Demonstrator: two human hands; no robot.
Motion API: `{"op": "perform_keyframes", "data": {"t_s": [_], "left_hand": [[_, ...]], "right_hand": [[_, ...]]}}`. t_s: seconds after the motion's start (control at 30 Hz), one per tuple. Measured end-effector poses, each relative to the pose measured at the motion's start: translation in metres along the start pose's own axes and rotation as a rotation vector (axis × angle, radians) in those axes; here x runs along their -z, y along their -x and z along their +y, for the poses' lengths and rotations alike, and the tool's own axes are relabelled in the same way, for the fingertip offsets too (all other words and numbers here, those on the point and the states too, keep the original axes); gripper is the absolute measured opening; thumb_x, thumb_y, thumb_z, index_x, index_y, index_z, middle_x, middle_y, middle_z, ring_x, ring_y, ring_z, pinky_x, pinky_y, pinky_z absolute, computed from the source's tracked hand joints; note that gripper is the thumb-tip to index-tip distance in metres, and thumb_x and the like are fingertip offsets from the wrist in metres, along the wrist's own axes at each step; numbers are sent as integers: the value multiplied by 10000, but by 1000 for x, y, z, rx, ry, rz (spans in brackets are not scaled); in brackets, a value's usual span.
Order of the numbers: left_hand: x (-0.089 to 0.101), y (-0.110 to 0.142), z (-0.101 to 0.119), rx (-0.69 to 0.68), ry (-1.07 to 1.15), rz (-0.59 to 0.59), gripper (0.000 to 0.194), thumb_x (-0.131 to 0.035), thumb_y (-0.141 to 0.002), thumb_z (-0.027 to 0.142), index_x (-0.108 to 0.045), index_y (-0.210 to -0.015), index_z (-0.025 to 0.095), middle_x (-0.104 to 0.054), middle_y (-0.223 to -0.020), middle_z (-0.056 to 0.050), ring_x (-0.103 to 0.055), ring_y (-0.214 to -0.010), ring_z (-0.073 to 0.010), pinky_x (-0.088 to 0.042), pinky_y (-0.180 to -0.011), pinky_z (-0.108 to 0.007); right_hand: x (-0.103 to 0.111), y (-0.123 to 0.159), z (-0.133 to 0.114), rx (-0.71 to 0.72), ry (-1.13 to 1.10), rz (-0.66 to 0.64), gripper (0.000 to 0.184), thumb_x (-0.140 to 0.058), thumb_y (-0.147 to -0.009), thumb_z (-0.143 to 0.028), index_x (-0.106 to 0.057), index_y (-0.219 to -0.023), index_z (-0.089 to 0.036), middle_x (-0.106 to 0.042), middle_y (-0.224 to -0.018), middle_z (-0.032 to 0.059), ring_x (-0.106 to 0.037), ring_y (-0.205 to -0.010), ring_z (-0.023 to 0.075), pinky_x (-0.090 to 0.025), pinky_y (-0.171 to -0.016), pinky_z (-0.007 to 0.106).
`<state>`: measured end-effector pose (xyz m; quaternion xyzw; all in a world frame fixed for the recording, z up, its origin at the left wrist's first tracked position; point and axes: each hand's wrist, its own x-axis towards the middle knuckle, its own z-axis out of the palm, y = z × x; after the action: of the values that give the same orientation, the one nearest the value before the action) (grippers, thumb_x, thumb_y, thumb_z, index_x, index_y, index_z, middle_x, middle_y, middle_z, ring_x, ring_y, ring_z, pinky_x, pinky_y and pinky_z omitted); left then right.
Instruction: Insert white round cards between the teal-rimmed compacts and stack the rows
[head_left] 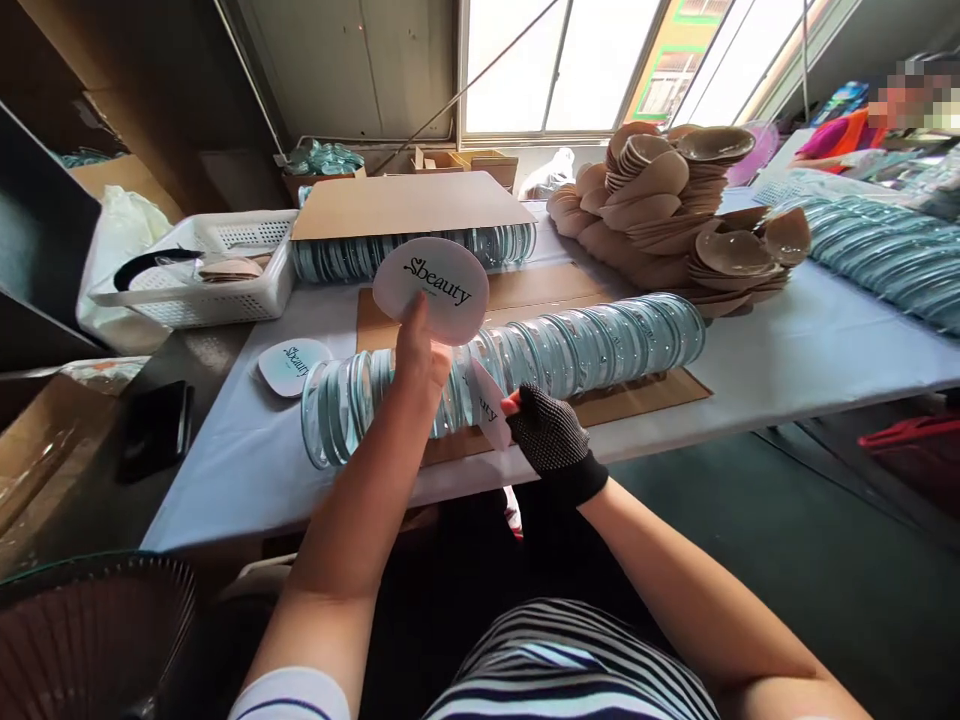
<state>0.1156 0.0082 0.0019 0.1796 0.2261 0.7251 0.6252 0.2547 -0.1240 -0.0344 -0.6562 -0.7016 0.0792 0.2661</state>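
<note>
My bare left hand (pixel 424 350) grips a rounded white card (pixel 457 265) printed "beauty", holding it up above a long row of clear round plastic pieces (pixel 592 345). In a black dotted glove with bare fingertips, my right hand (pixel 553 435) pinches a second printed card (pixel 491 412), tilted on edge against the near side of the row. Another printed card (pixel 283 372) lies on the table beside the row's left end. Brown cardboard (pixel 645 395) lies flat beneath the row.
Behind stands a second clear row (pixel 352 258) under a cardboard sheet (pixel 420 205). A white perforated basket (pixel 187 300) is at the left. Piles of beige cup-shaped pieces (pixel 637 220) sit at the back right, with more clear pieces (pixel 877 250) beyond. A fan (pixel 82 640) stands lower left.
</note>
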Motion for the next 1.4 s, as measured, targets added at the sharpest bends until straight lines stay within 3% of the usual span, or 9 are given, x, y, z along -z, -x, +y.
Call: {"op": "perform_keyframes", "data": {"t_s": [0.27, 0.5, 0.73, 0.8, 0.87, 1.0, 1.2, 1.3, 1.4], "left_hand": [[1, 4, 1, 9, -44, -18, 468, -584, -904, 276, -522, -1367, 277, -596, -1374, -67, -559, -1259, -227, -488, -1036, -446], [1, 5, 0, -34, -75, -19, 491, -609, -885, 268, -525, -1366, 320, -607, -1361, -46, -553, -1268, -225, -479, -1041, -451], [6, 7, -1, -78, -76, -49, 473, -661, -848, 299, -575, -1314, 296, -588, -1386, -44, -516, -1313, -223, -457, -1065, -429], [6, 7, -2, -104, -87, -51, 476, -667, -841, 293, -578, -1308, 291, -606, -1364, -43, -520, -1307, -218, -466, -1056, -409], [5, 8, -4, -123, -109, -62, 465, -684, -824, 291, -600, -1281, 269, -639, -1316, -51, -539, -1285, -221, -474, -1045, -393], [-2, 17, -9, -168, -193, -64, 404, -768, -741, 308, -689, -1123, 204, -703, -1184, -73, -585, -1224, -248, -469, -1047, -380], [-6, 35, -9, -204, -243, -13, 404, -776, -731, 370, -705, -1094, 207, -725, -1109, -65, -622, -1170, -258, -500, -1008, -396], [-7, 43, -8, -190, -218, -24, 341, -771, -740, 358, -720, -1032, 189, -730, -1085, -71, -639, -1141, -257, -508, -1001, -386], [-13, 50, -8, -165, -215, -55, 326, -749, -772, 368, -715, -1038, 182, -724, -1116, -71, -635, -1148, -245, -505, -1009, -373]], "right_hand": [[-2, -30, -22, 8, 223, -82, 322, -334, -978, -302, -627, -1051, -189, -734, -894, 93, -694, -785, 228, -377, -611, 275], [-8, -36, -24, 105, 262, -208, 310, -356, -950, -237, -660, -977, -180, -730, -896, 137, -703, -820, 266, -489, -675, 336], [-7, -16, -1, -76, -485, -702, 383, -389, -939, -237, -561, -1273, -164, -659, -591, -5, -605, -463, 146, -508, -484, 252], [6, -19, 10, -60, -501, -569, 337, -460, -918, -295, -633, -1162, -140, -675, -628, 22, -615, -488, 143, -532, -521, 265], [24, -34, 18, -7, -475, -250, 330, -463, -915, -322, -656, -1114, -141, -716, -773, 68, -663, -620, 155, -565, -635, 294], [50, -84, 16, 218, -325, 293, 519, -429, -913, -303, -460, -1406, -144, -630, -1272, 149, -634, -1109, 223, -532, -945, 410], [43, -87, -23, 485, -43, 405, 637, -504, -826, -217, -415, -1454, -156, -409, -1509, 146, -335, -1425, 285, -347, -1142, 538], [35, -78, -34, 498, -78, 330, 499, -462, -861, -219, -532, -1355, -203, -581, -1350, 110, -538, -1248, 262, -476, -1033, 463], [39, -82, -27, 276, -121, 310, 389, -405, -904, -289, -626, -1199, -167, -701, -1078, 118, -662, -952, 249, -560, -839, 392]]}}
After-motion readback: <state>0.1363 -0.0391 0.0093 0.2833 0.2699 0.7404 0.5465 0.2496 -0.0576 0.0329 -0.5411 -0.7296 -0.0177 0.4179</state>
